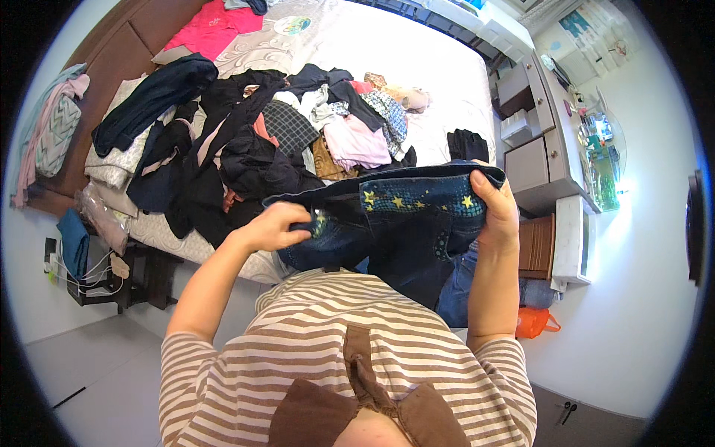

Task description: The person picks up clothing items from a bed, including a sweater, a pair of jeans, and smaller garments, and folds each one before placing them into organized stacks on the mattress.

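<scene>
Between my hands, in front of my chest, hangs a dark blue denim garment (413,240). Its broad upper band carries yellow stars and pale blue dots. My left hand (279,226) pinches it at the left end of the band. At the other end my right hand (496,207) grips the band, thumb on the near side and fingers mostly hidden behind. The lower part drops close to my striped shirt, so its full shape cannot be seen. Just beyond lies a heap of mixed clothes (262,162) on the bed (447,61).
A folded black garment (468,146) lies at the bed's right edge. A red shirt (220,25) is near the headboard (111,53). Drawers and a dresser (530,123) stand at right, an orange bag (533,323) below. At left is a dark bedside stand (148,276) with white cables.
</scene>
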A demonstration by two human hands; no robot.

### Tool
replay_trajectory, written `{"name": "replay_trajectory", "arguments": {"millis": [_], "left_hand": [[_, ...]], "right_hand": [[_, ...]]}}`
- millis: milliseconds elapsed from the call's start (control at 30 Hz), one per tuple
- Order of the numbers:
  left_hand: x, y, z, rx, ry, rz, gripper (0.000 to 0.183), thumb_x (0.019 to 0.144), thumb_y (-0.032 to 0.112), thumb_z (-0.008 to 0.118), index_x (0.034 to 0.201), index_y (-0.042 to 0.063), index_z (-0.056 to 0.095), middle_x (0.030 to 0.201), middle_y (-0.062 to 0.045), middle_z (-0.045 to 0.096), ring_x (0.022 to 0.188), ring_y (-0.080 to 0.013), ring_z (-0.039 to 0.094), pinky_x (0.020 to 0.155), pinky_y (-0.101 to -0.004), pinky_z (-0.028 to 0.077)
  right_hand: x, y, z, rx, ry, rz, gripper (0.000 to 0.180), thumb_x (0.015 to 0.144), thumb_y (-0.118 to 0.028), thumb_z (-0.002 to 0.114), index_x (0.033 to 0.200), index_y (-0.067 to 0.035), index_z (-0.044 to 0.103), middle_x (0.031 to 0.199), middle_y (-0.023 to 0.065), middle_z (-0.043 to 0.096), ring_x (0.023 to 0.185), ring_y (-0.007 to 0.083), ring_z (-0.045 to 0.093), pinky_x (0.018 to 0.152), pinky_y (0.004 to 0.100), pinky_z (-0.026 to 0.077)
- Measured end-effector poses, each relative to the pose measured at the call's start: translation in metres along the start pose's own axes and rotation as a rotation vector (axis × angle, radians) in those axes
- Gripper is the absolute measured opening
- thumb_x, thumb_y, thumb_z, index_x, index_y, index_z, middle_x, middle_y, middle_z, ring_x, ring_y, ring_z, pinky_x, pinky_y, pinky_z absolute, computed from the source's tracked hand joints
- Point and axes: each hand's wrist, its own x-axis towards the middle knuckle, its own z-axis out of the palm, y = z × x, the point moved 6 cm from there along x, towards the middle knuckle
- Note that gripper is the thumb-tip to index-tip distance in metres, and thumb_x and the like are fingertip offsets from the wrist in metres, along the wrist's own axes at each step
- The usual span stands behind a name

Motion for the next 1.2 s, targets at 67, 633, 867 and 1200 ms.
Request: {"name": "replay_trajectory", "arguments": {"millis": [67,633,867,1200], "left_hand": [[-0.015,0.025,-0.025,0.214,0.392,0.174,0.014,0.065,0.013,0.067,0.07,0.004,0.058,0.104,-0.014,0.057,0.098,-0.0297,0.052,0.084,-0.0406,0.035],[0.089,0.045,-0.014,0.053,-0.162,0.48,0.015,0.08,0.016,0.062,0.086,0.004,0.055,0.101,-0.011,0.057,0.107,-0.0258,0.052,0.106,-0.0529,0.012],[0.068,0.068,-0.045,-0.175,0.304,0.371,0.009,0.08,0.003,0.054,0.081,-0.003,0.048,0.074,-0.016,0.044,0.067,-0.0304,0.045,0.061,-0.0348,0.039],[0.05,0.108,-0.135,0.24,0.29,0.194,0.014,0.075,0.011,0.067,0.083,0.0,0.062,0.068,-0.008,0.056,0.062,-0.0184,0.053,0.058,-0.028,0.041]], "right_hand": [[-0.001,-0.001,-0.003,-0.055,-0.039,-0.011,0.018,0.08,-0.019,0.064,0.076,-0.002,0.057,0.069,-0.0005,0.057,0.06,0.0055,0.052,0.055,0.0194,0.04],[-0.018,-0.032,0.005,-0.264,-0.651,-0.251,0.029,0.068,-0.018,0.07,0.061,0.004,0.054,0.052,0.0075,0.048,0.044,0.0143,0.043,0.042,0.0298,0.027],[-0.011,-0.026,-0.069,-0.046,0.06,-0.123,0.021,0.078,-0.01,0.064,0.095,0.002,0.06,0.084,0.0067,0.064,0.073,0.0128,0.061,0.067,0.0247,0.049],[0.018,-0.034,-0.05,-0.078,-0.085,-0.194,0.017,0.082,-0.014,0.062,0.088,0.002,0.063,0.081,0.0043,0.064,0.072,0.0099,0.059,0.064,0.0222,0.046]]}}
